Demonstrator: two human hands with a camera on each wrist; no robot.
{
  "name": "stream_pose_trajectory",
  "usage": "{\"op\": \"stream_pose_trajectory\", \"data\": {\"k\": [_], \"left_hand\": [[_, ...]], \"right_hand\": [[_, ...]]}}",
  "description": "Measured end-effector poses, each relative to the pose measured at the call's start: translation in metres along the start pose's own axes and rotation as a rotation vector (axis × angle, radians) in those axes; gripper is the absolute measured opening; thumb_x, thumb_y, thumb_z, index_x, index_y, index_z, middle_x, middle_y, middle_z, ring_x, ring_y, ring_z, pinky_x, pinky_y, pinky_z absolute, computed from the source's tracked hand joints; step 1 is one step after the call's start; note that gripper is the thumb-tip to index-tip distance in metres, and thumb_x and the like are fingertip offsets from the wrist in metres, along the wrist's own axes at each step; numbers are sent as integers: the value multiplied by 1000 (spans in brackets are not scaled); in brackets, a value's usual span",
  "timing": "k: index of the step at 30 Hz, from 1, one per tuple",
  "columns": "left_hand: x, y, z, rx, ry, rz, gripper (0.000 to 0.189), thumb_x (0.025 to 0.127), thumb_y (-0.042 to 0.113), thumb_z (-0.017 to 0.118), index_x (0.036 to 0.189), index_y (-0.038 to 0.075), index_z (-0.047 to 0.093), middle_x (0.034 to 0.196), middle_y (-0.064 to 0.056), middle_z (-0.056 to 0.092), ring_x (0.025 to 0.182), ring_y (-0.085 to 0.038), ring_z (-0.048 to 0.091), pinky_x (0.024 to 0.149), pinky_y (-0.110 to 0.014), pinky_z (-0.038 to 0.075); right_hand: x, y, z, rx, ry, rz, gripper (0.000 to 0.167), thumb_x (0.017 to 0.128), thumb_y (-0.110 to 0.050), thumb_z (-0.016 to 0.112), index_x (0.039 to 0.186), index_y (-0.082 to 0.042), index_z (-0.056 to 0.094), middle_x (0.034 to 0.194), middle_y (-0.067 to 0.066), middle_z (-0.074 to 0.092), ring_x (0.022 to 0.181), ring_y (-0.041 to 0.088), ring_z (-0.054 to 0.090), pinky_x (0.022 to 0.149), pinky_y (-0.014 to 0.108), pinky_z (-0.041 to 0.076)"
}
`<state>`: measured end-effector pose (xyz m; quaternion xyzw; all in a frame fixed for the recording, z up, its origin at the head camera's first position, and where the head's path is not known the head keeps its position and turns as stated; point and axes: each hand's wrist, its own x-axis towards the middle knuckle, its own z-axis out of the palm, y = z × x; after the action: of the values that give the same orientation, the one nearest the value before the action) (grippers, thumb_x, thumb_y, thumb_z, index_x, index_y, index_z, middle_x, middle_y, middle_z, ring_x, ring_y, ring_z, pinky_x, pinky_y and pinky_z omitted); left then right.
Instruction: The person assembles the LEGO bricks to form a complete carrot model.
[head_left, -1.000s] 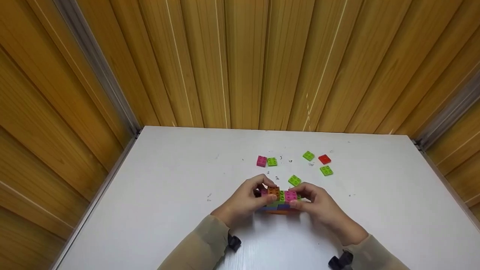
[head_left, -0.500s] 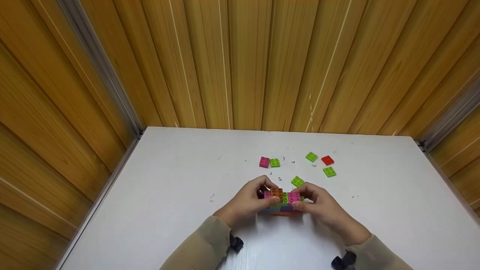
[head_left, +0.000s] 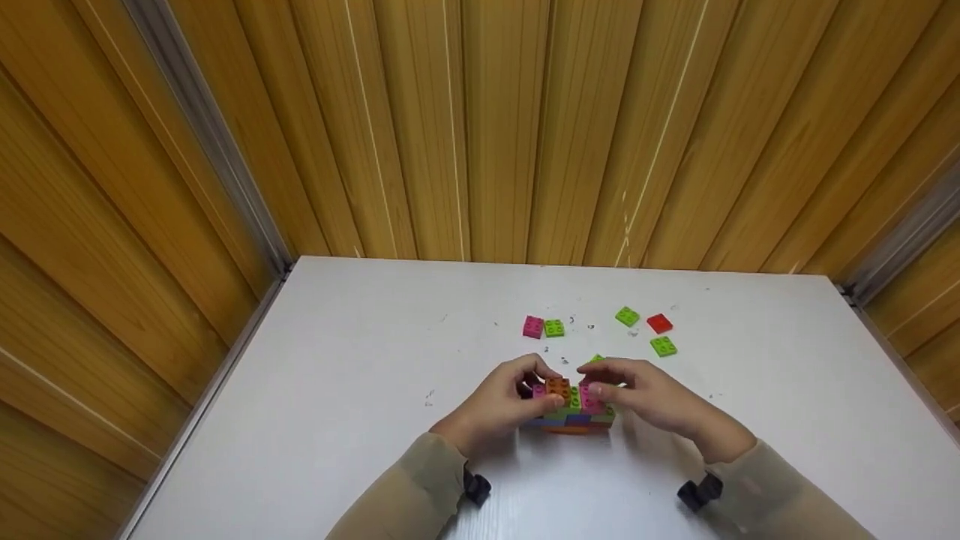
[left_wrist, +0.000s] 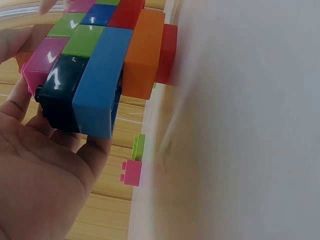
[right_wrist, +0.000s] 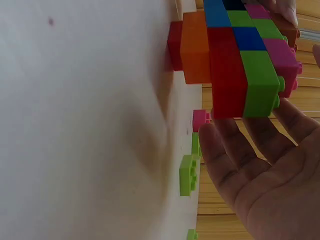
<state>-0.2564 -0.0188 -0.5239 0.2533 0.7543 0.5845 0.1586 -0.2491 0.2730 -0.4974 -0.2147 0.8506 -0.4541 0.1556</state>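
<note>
A stepped structure of toy building bricks [head_left: 576,421] stands on the table, with red and orange at its base and blue, green, black and pink higher up. My left hand [head_left: 501,396] grips its left end, thumb and index finger about the brown-orange brick [head_left: 557,387] on top. In the left wrist view, the other fingers of that hand [left_wrist: 45,175] lie behind the black brick [left_wrist: 62,92]. At the right end, by a pink brick [head_left: 590,399], my right hand [head_left: 654,391] is loosely spread. Its fingers [right_wrist: 252,145] extend behind the structure in the right wrist view, thumb apart.
Behind the structure lie a loose pink brick [head_left: 533,327] and a green one [head_left: 554,328] side by side. Farther right are two green bricks [head_left: 627,316] and a red brick [head_left: 660,323]. Another green brick [head_left: 597,358] is partly hidden by the right hand. Wooden panelling [head_left: 495,135] borders the table.
My right hand has loosened from the structure's right end and shifted slightly up and right, its thumb lifting. The left hand keeps its grip. The whole head view has drifted slightly.
</note>
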Motion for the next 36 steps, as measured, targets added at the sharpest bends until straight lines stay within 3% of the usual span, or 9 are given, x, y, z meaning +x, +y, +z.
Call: {"op": "stream_pose_trajectory", "data": {"k": [3,10,16,21,28,36], "left_hand": [[-1,-1,0,3,12,-14,21,103,30,83,121,23,74,115,8,74,98,-9,63,88,-26,55],[-3,-4,-1,-2,20,-37,22,103,31,83,120,21,73,114,5,72,99,-11,64,88,-24,55],[-3,-5,-1,-13,11,-23,21,103,29,83,120,19,73,116,6,74,98,-11,65,89,-26,55],[-2,-2,-2,-13,1,-21,20,104,32,83,118,22,73,114,9,73,99,-9,64,90,-26,55],[-2,-3,-1,-16,-7,-19,22,103,33,83,119,20,73,114,7,73,99,-9,64,90,-24,55],[1,-4,-2,-1,-13,12,24,103,31,83,121,19,73,115,8,74,97,-7,65,90,-24,56]], "right_hand": [[12,-2,-11,-1,-18,39,52,117,-38,61,153,0,65,148,24,73,136,43,70,110,51,61],[46,-3,-23,42,12,126,53,117,-39,61,150,3,67,141,25,76,120,31,76,103,42,62],[72,-5,-27,88,44,186,52,116,-35,64,151,3,65,146,27,72,122,29,75,108,47,62],[90,-7,-26,124,54,223,50,114,-35,66,150,0,66,150,25,70,123,28,75,107,43,62],[113,-7,-19,280,33,299,53,112,-29,69,157,-3,60,153,19,68,111,19,74,89,31,58],[134,-7,-13,151,99,310,48,109,-24,72,153,-4,65,145,17,70,104,21,68,85,32,55]]}}
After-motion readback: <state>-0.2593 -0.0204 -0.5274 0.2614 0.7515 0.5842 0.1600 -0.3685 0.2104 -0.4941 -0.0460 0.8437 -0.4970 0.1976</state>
